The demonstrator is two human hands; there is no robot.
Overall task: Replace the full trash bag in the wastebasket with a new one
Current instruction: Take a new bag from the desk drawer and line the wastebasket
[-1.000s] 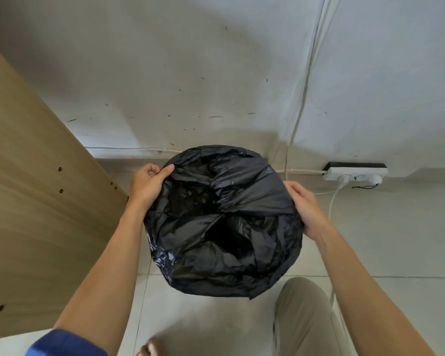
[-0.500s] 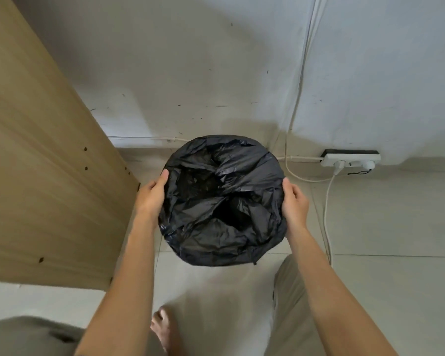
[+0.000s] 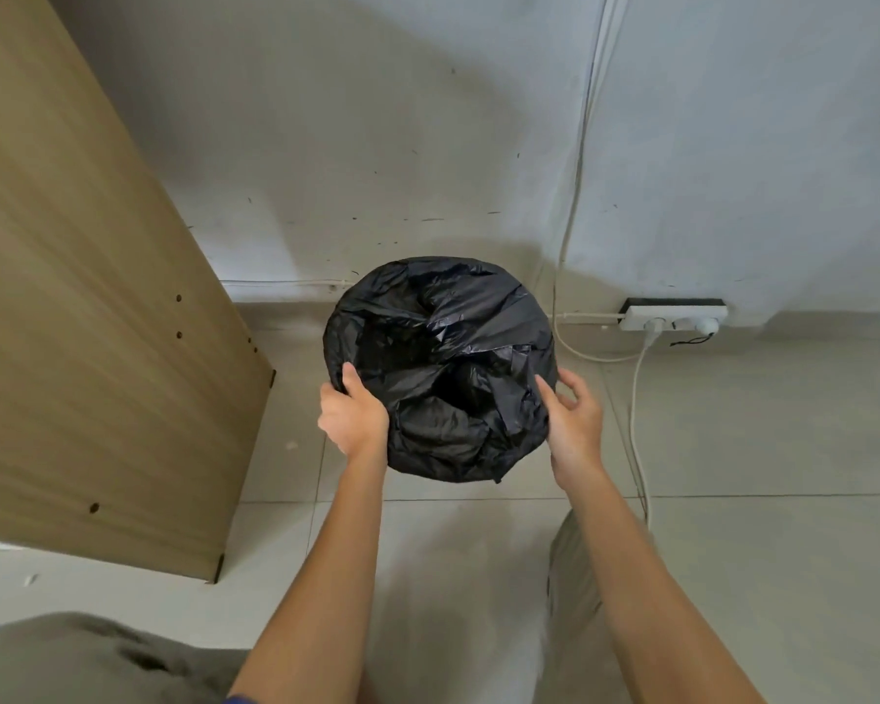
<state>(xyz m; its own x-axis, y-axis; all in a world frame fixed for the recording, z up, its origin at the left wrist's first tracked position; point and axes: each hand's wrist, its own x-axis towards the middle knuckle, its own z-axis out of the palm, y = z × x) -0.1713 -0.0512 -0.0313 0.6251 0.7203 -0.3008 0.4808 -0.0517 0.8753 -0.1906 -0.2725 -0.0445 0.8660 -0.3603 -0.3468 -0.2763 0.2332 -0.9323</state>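
Left hand [image 3: 352,416] pinches the trash bag [image 3: 440,368] over the rim — likely seating it; right hand [image 3: 572,424], opposite, hovers open, empty.

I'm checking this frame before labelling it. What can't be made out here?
- Wastebasket: head view, fully wrapped by the crumpled black plastic trash bag.
- Bag contents: lost in dark folds.
- Right hand: open beside the bag; contact unclear.
- Left hand: fingers hidden behind the rim it grips.
- White power strip: too small to read the sockets.
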